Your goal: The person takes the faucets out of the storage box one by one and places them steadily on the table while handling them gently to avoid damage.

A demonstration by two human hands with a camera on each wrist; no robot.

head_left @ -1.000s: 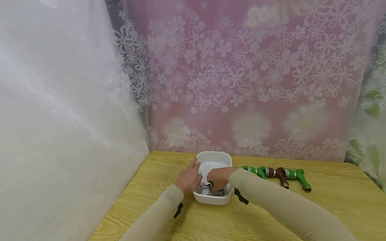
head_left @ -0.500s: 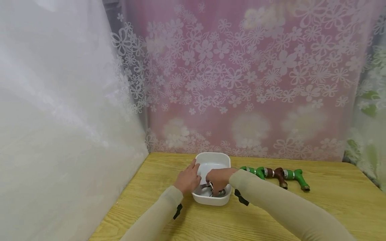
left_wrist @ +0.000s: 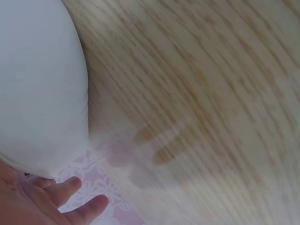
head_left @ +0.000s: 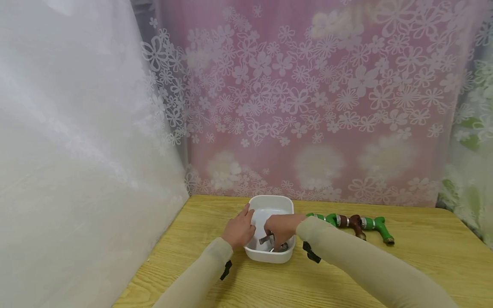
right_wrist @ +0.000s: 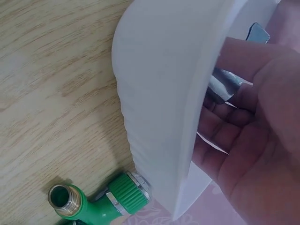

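Observation:
A white plastic tub (head_left: 271, 256) stands near the table's middle. My left hand (head_left: 238, 231) rests on its left rim, fingers extended; two fingertips show outside the wall in the left wrist view. My right hand (head_left: 283, 229) reaches into the tub and holds a shiny metal piece (right_wrist: 225, 85) with curled fingers. A flat end (head_left: 264, 240) sticks out to the left of that hand in the head view. Beneath the hand, more shiny metal (head_left: 283, 247) lies at the tub's near end. The hand hides most of the metal, so its kind is unclear.
Right of the tub, a row of Y-shaped pipe fittings lies on the wooden table (head_left: 215, 282): green fittings (head_left: 379, 226) and a brown fitting (head_left: 356, 224), with metal collars and threaded ends. My right sleeve covers part of the row. A pink floral curtain (head_left: 308, 107) hangs behind.
My right hand stays in the tub; the metal piece's flat end has tilted and shifted slightly right. The left hand keeps its place on the rim. The head view has shifted slightly.

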